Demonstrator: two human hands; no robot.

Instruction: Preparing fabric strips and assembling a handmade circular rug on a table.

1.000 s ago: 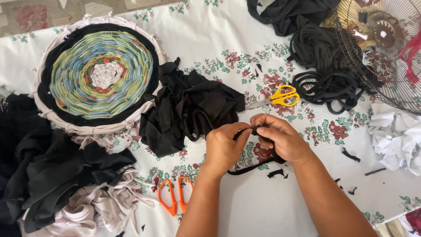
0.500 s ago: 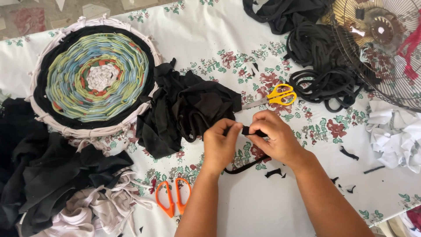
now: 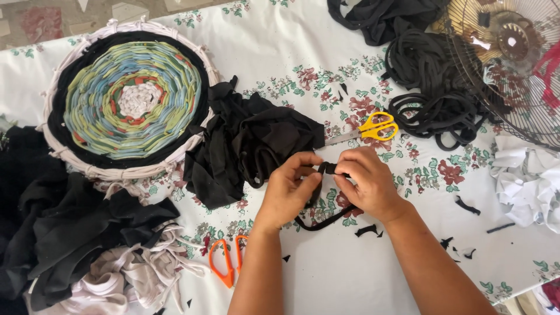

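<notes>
We pinch a thin black cloth strip (image 3: 326, 169) between our left hand (image 3: 289, 189) and right hand (image 3: 367, 184), close together, just below the yellow scissors (image 3: 373, 127). The strip looks soft, light and floppy, and its loop hangs under our hands. We think pinching near its end works best.

Thin black fabric strip (image 3: 324, 217), looped, upper end pinched above floral tablecloth.

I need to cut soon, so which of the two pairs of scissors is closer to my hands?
The yellow-handled scissors, lying just above your right hand beside the black fabric pile. The orange-handled scissors lie farther off, near the table's front edge, left of your left forearm.
</notes>
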